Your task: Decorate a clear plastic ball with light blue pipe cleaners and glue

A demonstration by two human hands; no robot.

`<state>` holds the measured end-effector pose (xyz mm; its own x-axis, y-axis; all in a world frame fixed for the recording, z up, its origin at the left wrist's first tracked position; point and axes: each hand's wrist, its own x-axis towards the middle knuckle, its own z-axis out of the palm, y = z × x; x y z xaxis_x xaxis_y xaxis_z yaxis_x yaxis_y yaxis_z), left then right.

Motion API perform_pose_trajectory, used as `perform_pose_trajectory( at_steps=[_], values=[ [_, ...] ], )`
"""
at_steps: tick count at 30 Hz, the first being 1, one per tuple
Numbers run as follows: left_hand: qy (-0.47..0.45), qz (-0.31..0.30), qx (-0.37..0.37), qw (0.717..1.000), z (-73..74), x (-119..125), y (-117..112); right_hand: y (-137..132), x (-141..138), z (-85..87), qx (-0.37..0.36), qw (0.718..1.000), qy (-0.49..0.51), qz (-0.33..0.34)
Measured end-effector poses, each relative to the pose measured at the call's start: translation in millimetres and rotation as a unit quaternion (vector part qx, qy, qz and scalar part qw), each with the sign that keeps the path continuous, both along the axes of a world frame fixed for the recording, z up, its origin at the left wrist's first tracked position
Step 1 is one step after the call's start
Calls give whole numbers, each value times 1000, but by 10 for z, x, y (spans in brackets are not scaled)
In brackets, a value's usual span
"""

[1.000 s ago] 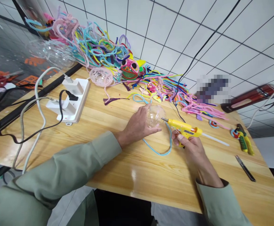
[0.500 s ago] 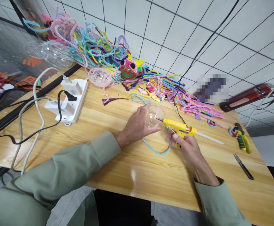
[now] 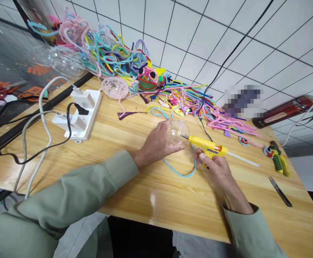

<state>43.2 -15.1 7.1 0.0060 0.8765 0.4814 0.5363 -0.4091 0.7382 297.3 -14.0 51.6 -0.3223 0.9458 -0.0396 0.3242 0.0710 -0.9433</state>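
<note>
My left hand is wrapped round a clear plastic ball that rests on the wooden table. My right hand grips a yellow hot glue gun, whose nozzle touches the right side of the ball. A white glue stick pokes out of the gun's back end. A light blue pipe cleaner curves on the table between my two hands, and its upper end runs up to the ball.
A heap of coloured pipe cleaners and a pink face ornament lie at the back. A white power strip with cables sits left. Green-handled pliers and a small knife lie right. A pink-wrapped ball sits behind.
The glue gun's nozzle has moved left, from just off the ball to touching it. My left hand has kept the ball in place.
</note>
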Motion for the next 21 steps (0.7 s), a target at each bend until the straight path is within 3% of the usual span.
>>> perform_pose_trajectory(
  at_steps=[9,21],
  values=[
    [-10,6,-7,1000,-10,1,10,-6,-13,8,-8,999,35,6],
    [-9,15,-9,1000,-9,2,8,8,12,-15,7,1000,-12,2]
  ],
)
